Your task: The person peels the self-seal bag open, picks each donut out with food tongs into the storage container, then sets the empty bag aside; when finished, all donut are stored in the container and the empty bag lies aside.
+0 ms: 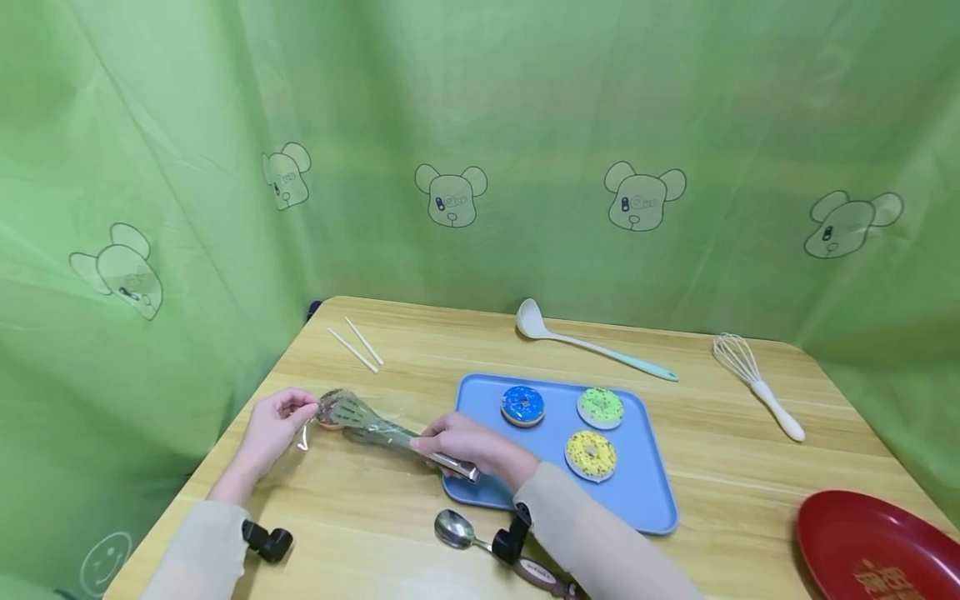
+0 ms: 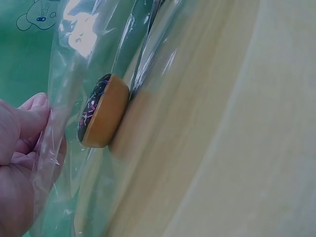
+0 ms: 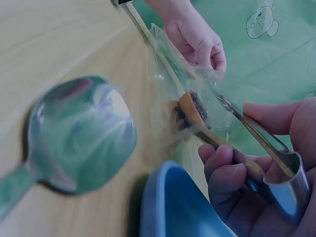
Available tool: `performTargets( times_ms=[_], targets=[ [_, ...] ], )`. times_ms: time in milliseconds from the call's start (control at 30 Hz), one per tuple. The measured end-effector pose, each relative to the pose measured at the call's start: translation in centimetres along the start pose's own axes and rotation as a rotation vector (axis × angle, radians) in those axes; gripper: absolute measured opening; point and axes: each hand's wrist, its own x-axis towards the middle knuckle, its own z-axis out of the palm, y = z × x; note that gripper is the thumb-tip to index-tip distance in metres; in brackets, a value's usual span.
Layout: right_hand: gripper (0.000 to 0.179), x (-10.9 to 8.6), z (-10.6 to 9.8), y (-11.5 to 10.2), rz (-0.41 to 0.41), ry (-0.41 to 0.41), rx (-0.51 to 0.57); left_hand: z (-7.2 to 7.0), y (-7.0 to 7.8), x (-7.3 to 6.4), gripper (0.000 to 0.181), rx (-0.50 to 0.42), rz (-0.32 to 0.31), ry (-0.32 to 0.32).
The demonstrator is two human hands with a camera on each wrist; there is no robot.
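My left hand (image 1: 272, 429) pinches the edge of a clear plastic bag (image 2: 66, 113) at the table's left side. A chocolate doughnut with sprinkles (image 2: 102, 111) shows through the plastic. Metal tongs (image 1: 405, 437) are gripped in my right hand (image 1: 467, 446), their slotted head overlapping the doughnut (image 1: 327, 408) in the head view. Seen from the right wrist, the tong arms (image 3: 247, 128) stand apart and reach toward the doughnut (image 3: 194, 109), with the bag around it.
Blue, green and yellow doughnuts (image 1: 591, 455) lie on a blue tray (image 1: 645, 508). A spoon (image 1: 453, 528) lies near my right forearm. Around them are a ladle (image 1: 570, 337), a whisk (image 1: 757, 385), two white sticks (image 1: 352, 350) and a red plate (image 1: 870, 533).
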Motion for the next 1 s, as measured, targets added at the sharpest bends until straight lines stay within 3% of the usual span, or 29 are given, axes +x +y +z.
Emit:
performTargets(
  times_ms=[200,500,1000],
  targets=[
    [0.027,1.0,0.8,-0.1,0.009,0.026,0.018,0.1,0.1,0.0,0.017,0.005,-0.002,0.001],
    [0.022,1.7,1.4,0.3,-0.047,0.070,-0.047,-0.1,-0.1,0.1,0.017,-0.013,-0.012,0.007],
    [0.022,-2.5,-2.0,1.7,-0.114,0.047,-0.121,-0.3,0.1,0.0,0.019,0.043,-0.036,0.005]
  ],
)
